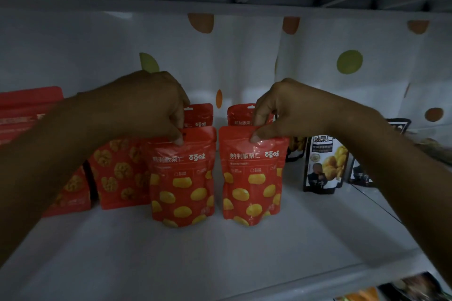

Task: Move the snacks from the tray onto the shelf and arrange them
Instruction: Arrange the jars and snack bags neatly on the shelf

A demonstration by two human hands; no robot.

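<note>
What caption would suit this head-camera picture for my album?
Restocking: left hand pinches the left red pouch, right hand the right red pouch, side by side on the shelf.

In the middle of the frame, the left pouch [182, 178] and the right pouch [252, 176] both say 熟制板栗仁 and 百草味. The black bag [322, 166] at right seems to say 油栗仁.
</note>
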